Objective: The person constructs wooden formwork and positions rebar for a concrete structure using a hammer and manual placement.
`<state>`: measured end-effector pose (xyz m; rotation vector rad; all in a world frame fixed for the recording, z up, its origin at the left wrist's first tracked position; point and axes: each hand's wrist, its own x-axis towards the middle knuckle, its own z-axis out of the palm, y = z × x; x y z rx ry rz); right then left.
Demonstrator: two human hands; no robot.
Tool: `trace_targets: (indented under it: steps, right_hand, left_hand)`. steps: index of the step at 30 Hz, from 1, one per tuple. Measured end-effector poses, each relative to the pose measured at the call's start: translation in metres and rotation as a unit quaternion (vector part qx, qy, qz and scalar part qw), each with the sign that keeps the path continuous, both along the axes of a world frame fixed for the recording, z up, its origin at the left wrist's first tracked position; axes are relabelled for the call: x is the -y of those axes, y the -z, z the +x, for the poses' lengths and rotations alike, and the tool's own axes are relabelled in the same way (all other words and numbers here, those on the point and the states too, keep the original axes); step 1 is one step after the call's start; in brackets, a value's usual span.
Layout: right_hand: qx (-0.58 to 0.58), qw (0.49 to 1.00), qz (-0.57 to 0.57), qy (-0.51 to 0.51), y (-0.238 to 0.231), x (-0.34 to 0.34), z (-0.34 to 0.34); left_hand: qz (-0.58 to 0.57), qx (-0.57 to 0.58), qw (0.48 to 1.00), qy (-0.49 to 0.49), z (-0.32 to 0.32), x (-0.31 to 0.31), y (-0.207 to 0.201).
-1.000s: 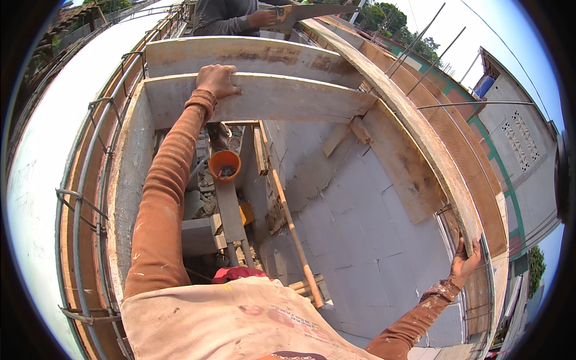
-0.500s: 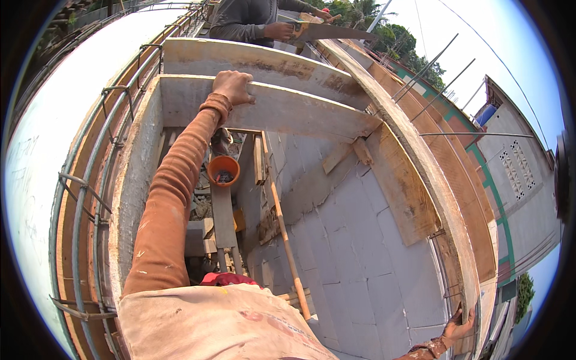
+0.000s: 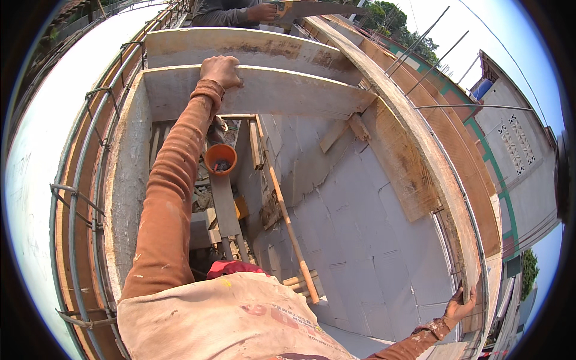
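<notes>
formwork board (image 3: 282, 90), the nearer of two crosswise planks at the far end of the wooden box form, is what we find under the left hand (image 3: 221, 71). the fingers are curled over the board's top edge in a closed grip, thumb side toward us, and the arm in its rust-coloured sleeve (image 3: 174, 186) runs straight out from the shoulder. the second crosswise plank (image 3: 252, 48) sits just behind the first, parallel to it.

the right hand (image 3: 461, 303) is well apart, at the near right corner of the form, fingers wrapped around the edge of the long curved side board (image 3: 420, 150); we read it as closed on that edge, though the palm is hidden.

below the left arm, inside the form, we note an orange bucket (image 3: 221, 159) standing on a narrow plank (image 3: 227, 210) among rubble and timber offcuts. a long wooden handle (image 3: 291, 231) leans diagonally against the grey panel wall (image 3: 360, 240), its lower end near the person's chest. steel reinforcing bars (image 3: 84, 198) run along the left edge of the form.

at the far edge, beyond both planks, another person's hand (image 3: 263, 12) holds a saw (image 3: 312, 8).
</notes>
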<state>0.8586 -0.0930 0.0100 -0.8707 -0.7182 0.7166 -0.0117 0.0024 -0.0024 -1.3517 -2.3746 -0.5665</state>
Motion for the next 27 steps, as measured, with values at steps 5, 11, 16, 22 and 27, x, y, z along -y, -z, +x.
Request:
trace_targets:
  steps: [5, 11, 16, 22, 27]
  right_hand:
    - [0.012, 0.999, -0.012, -0.030, -0.041, 0.002, -0.009]
    - [0.016, 1.000, -0.021, -0.016, -0.043, -0.002, -0.037]
    - [0.035, 0.999, -0.006, -0.014, -0.036, -0.006, -0.033]
    - [0.018, 0.999, -0.003, -0.043, -0.033, -0.007, -0.026]
    - [0.018, 0.999, -0.008, -0.031, -0.032, -0.005, -0.031]
  left_hand:
    - [0.004, -0.006, 1.000, -0.008, -0.002, -0.002, 0.001]
    - [0.008, 0.006, 1.000, -0.023, -0.001, -0.005, 0.003]
    - [0.016, 0.002, 1.000, -0.022, 0.002, -0.005, 0.004]
    - [0.024, 0.003, 0.999, -0.026, 0.001, -0.006, 0.003]
    - [0.007, 0.005, 1.000, -0.020, 0.004, -0.004, 0.001]
